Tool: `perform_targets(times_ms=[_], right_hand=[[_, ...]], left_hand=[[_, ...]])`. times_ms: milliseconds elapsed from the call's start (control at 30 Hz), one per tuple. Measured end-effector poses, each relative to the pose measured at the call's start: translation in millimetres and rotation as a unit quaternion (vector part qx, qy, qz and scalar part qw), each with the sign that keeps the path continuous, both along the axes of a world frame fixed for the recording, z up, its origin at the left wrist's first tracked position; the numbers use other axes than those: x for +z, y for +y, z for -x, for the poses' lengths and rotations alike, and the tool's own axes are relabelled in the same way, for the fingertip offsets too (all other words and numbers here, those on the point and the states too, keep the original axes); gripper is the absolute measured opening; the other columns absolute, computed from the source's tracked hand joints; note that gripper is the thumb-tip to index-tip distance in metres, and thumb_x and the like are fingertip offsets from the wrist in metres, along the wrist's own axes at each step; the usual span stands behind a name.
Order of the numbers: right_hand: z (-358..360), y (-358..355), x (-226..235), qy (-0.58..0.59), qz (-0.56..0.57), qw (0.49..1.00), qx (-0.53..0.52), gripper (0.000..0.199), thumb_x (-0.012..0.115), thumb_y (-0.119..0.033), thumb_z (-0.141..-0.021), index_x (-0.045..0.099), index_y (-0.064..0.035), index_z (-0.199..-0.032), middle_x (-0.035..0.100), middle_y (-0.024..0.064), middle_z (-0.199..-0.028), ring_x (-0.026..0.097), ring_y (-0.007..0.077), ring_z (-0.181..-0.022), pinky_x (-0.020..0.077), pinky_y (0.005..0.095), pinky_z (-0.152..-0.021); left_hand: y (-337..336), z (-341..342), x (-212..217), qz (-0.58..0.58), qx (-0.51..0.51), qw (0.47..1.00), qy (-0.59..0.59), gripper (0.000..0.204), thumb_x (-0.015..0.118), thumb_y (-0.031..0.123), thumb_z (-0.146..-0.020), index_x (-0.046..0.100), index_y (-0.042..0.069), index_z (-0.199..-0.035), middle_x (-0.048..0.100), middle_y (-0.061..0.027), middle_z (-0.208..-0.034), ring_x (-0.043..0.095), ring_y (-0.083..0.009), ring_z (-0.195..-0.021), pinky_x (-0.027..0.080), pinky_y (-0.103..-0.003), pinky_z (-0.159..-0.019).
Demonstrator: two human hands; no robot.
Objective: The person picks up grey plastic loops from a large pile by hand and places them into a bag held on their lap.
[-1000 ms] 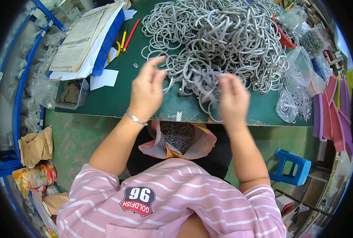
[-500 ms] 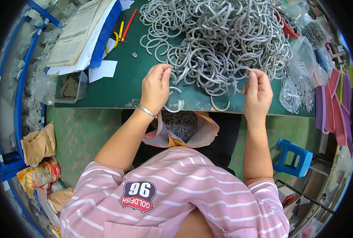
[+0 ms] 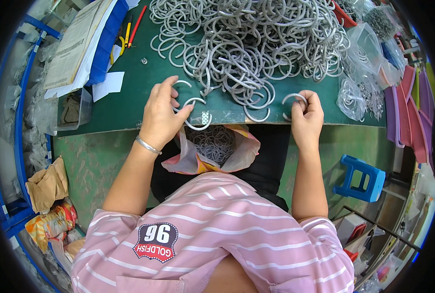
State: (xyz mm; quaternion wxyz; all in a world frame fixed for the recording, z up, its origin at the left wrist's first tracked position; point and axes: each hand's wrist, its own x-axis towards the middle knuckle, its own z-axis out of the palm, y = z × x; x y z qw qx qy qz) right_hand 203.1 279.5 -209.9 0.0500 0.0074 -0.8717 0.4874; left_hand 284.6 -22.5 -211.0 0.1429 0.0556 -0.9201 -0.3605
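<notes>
The right hand (image 3: 308,117) is closed in a pinch, thumb against the fingers, on a gray C-shaped ring (image 3: 290,96) that it holds up over the front edge of the counter (image 3: 129,105). The left hand (image 3: 164,110) is partly open, thumb and fingers apart; a curved gray piece (image 3: 182,82) lies at its fingertips and a second gray ring (image 3: 196,100) at its thumb. Whether it grips either cannot be told. A silver bracelet (image 3: 148,145) circles the left wrist.

Just right of the left thumb, one more loose arc (image 3: 205,125) sits at the counter's edge. Beyond the hands, a large heap of gray rings (image 3: 276,44) covers the counter's middle, its nearest rings spilling toward the person. Below that edge, between the person's legs, an open sack (image 3: 244,152) contains many similar rings (image 3: 212,144).

To the left on the counter are a clear plastic tub (image 3: 85,110), a blue tray (image 3: 100,46) under newspaper (image 3: 73,51), and a slim red tool (image 3: 138,25). To the right lie clear plastic bags (image 3: 350,100), with pink strips (image 3: 407,122) hanging farther right. A blue stool (image 3: 366,183) stands on the green floor (image 3: 93,168).
</notes>
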Motion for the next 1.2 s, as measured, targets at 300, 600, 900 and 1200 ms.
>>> perform_targets(times_ms=[300, 600, 900, 1200], right_hand=[[11, -49, 1, 0.033, -0.194, 0.975, 0.105, 0.029, 0.072, -0.017, -0.078, 0.062, 0.0009, -0.098, 0.060, 0.0208, -0.098, 0.060, 0.0397, -0.094, 0.0492, 0.0450, -0.080], [11, -21, 19, 0.056, -0.151, 0.983, 0.083, 0.020, 0.060, -0.005, -0.077, 0.057, 0.0026, -0.096, 0.066, 0.0214, -0.083, 0.064, 0.0398, -0.077, 0.0516, 0.0438, -0.071], [-10, 5, 11, -0.126, 0.306, 0.935, 0.128, 0.029, 0.057, -0.001, -0.092, 0.056, 0.0066, -0.120, 0.063, 0.0062, -0.088, 0.060, 0.0112, -0.074, 0.0505, 0.0239, -0.069], [-10, -12, 18, -0.164, 0.365, 0.909, 0.117, 0.028, 0.058, -0.002, -0.091, 0.057, 0.0056, -0.118, 0.064, 0.0057, -0.086, 0.063, 0.0097, -0.069, 0.0484, 0.0193, -0.055]], left_hand=[[30, -9, 20, -0.091, -0.129, 0.986, 0.058, 0.034, 0.055, -0.015, -0.075, 0.061, -0.001, -0.105, 0.054, -0.0077, -0.091, 0.062, -0.0155, -0.073, 0.052, -0.026, -0.065], [52, 16, 11, 0.035, -0.311, 0.939, 0.144, 0.023, 0.060, -0.012, -0.065, 0.054, 0.002, -0.082, 0.055, -0.0139, -0.097, 0.057, -0.0314, -0.084, 0.050, -0.035, -0.073], [72, 33, -2, 0.145, -0.277, 0.937, 0.153, 0.032, 0.059, -0.003, -0.070, 0.062, 0.003, -0.101, 0.058, -0.0121, -0.106, 0.060, -0.0299, -0.090, 0.051, -0.037, -0.079], [60, 36, 23, 0.105, -0.292, 0.917, 0.250, 0.026, 0.064, -0.004, -0.068, 0.064, 0.003, -0.094, 0.062, -0.0104, -0.090, 0.064, -0.0263, -0.073, 0.054, -0.033, -0.062]])
